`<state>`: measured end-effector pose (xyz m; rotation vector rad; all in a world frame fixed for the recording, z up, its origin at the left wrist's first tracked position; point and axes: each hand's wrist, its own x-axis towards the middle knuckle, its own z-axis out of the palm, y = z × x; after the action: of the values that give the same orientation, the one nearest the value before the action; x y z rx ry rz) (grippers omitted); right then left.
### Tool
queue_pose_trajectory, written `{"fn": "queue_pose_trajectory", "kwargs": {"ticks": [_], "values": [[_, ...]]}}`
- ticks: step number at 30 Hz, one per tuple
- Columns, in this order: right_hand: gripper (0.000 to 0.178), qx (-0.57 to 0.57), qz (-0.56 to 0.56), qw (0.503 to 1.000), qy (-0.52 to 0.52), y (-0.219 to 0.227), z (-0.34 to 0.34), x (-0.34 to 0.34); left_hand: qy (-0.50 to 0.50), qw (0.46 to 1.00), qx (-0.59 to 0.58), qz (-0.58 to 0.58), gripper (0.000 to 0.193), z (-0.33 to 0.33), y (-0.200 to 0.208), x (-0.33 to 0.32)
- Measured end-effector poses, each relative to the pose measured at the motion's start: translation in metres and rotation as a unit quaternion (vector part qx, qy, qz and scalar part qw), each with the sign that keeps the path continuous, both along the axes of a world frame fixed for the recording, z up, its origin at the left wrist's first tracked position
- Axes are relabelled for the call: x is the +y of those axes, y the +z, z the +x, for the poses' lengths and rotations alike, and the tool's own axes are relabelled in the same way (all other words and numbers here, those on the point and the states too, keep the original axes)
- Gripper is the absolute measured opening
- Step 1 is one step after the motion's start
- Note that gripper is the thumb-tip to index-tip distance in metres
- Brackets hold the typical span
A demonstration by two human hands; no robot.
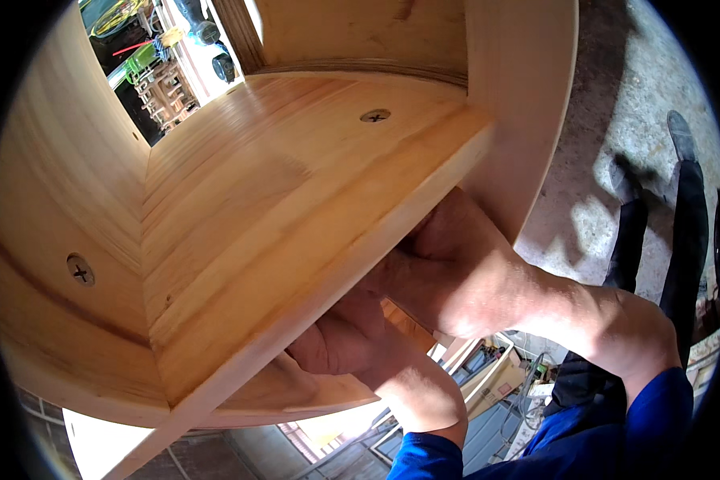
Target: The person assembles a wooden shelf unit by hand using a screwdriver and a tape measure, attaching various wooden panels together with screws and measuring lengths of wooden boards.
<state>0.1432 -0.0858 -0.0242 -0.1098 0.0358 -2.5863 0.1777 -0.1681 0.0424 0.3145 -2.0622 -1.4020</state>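
Note:
A pale wooden board (296,216) spans a curved wooden frame (48,160), and its front edge runs diagonally across the view. Both of my hands reach in beneath that edge. My left hand (340,332) is close under the board with its visible fingers curled inward; whatever they hold is hidden. Farther right, my right hand (456,256) is tucked under the same board beside the frame's right upright (520,104). Its fingers are out of sight behind the board. One cross-head screw (375,116) is sunk in the board and another screw (80,270) in the left side.
Through an opening at the upper left show a stack of small wooden pieces (166,92) and a green object (142,58). A person's dark-trousered legs (684,232) are on the concrete floor (592,104) at right. Cables (528,384) and boxes lie below my arms.

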Motion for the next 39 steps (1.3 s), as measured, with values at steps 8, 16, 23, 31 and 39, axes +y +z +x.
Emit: {"fn": "queue_pose_trajectory", "kwargs": {"ticks": [8,16,23,31,39], "values": [[0.027,-0.042,-0.041,0.998,-0.007,0.002,0.006,-0.007,-0.1,0.994,-0.021,-0.03,0.041,0.0,0.002,-0.017],[0.026,0.021,0.073,0.99,-0.117,-0.002,0.012,0.0,-0.148,0.987,-0.026,-0.064,0.042,-0.012,0.004,-0.016],[0.037,-0.015,-0.024,0.993,-0.114,0.001,0.014,-0.003,-0.211,0.974,-0.073,-0.036,0.051,-0.011,0.011,-0.024],[0.033,0.056,0.107,0.992,-0.046,-0.001,0.001,-0.005,-0.119,0.975,-0.085,-0.166,0.046,-0.014,0.011,-0.013],[0.038,0.035,0.086,0.995,0.033,0.006,-0.006,0.003,-0.179,0.969,-0.116,-0.121,0.044,-0.013,0.016,-0.007]]}}
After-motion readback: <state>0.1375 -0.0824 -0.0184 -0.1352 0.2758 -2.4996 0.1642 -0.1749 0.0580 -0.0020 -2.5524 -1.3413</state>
